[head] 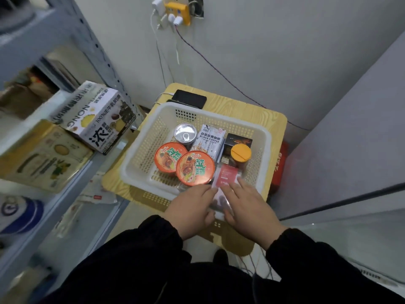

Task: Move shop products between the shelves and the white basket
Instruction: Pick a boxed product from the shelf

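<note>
The white basket (pixel 140 150) stands on a small wood-grain table (pixel 258 110). Inside it are two orange noodle cups (pixel 195 167), a silver can (pixel 185 133), a black coffee box (pixel 209 141), a dark box (pixel 238 139) and an orange-lidded jar (pixel 240 152). At the basket's near edge lies a clear packet with a red label (pixel 225 176). My left hand (pixel 190 207) and my right hand (pixel 247 205) both rest on this packet's near end, fingers spread around it. Whether the fingers grip it is unclear.
A grey metal shelf unit (pixel 103 60) stands on the left with a yoghurt drink carton (pixel 98 119) and a flat yellow box (pixel 41 154). A black phone (pixel 189 98) lies behind the basket. Cables hang from a wall socket (pixel 177 9). A red box (pixel 279 170) sits at right.
</note>
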